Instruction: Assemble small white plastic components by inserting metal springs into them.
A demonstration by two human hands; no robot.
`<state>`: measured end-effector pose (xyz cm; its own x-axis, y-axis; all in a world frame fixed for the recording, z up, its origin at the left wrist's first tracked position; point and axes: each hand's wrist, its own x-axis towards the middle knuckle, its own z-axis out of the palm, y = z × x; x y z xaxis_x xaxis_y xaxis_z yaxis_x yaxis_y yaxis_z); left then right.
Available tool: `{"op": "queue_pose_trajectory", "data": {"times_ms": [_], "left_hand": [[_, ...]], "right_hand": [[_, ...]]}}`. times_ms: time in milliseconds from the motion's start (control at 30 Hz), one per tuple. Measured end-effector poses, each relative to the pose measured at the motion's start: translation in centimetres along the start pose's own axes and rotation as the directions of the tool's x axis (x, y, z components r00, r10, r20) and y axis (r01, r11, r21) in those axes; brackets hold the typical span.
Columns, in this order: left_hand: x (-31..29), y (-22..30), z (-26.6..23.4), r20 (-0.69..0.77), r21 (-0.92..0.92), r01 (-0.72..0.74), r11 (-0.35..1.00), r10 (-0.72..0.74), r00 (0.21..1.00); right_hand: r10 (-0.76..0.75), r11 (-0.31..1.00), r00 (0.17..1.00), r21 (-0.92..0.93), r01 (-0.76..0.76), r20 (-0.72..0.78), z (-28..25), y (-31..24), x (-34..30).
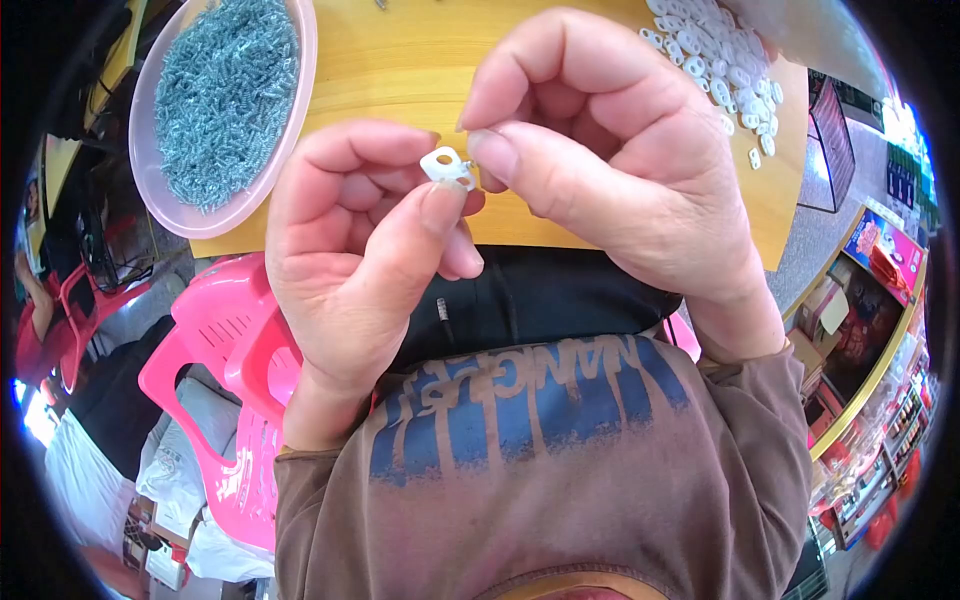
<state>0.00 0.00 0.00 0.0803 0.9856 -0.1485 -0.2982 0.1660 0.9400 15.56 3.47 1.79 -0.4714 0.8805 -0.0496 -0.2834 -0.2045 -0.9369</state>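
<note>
Between the thumb and fingers of my left hand (350,230) is a small white plastic piece (442,164) with a round hole, held up over the table's near edge. My right hand (620,170) is closed in a pinch right beside it. A tiny shiny bit, which looks like a small metal screw (468,169), shows at the right thumb tip against the white piece; most of it is hidden by the fingers. At the far left stands a pale pink basin (308,60) full of small silvery screws (228,100). White plastic pieces (735,70) lie heaped at the far right.
The yellow wooden table (380,70) ends just beyond my lap. A pink plastic chair (225,340) stands at my left, with white bags (195,440) near it. On the right are a dark wire rack (830,140) and a shelf unit with goods (870,330).
</note>
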Motion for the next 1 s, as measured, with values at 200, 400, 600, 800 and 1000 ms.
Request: {"op": "queue_pose_trajectory", "data": {"times_ms": [200, 400, 600, 800, 1000], "left_hand": [[0.0, 0.0, -0.8, 0.067, -0.121, 0.047, 0.992, -0.039, 0.997], [-0.1, 0.5, -0.9, 0.049, 0.017, 0.003, 1.000, -0.004, 0.999], [0.0, 0.9, -1.2, 0.061, 0.111, 0.051, 0.992, -0.058, 0.996], [0.4, 0.3, -1.6, 0.085, -0.042, 0.113, 0.993, -0.109, 0.990], [0.5, 0.1, -1.3, 0.072, -0.108, 0.170, 0.980, -0.163, 0.984]], "right_hand": [[0.055, 0.998, 0.998, -0.039, -0.056, -0.017, 0.2, -0.7, 0.0], [0.019, 0.921, 0.999, -0.388, -0.034, -0.042, 0.4, -1.5, 0.0], [0.124, 0.926, 0.992, -0.356, -0.124, -0.022, 0.3, -0.1, -0.1], [0.073, 0.987, 0.989, -0.135, -0.091, -0.129, 1.0, 0.5, -0.1], [0.108, 0.994, 0.988, -0.009, -0.110, -0.114, 0.4, 0.7, -0.8]]}}
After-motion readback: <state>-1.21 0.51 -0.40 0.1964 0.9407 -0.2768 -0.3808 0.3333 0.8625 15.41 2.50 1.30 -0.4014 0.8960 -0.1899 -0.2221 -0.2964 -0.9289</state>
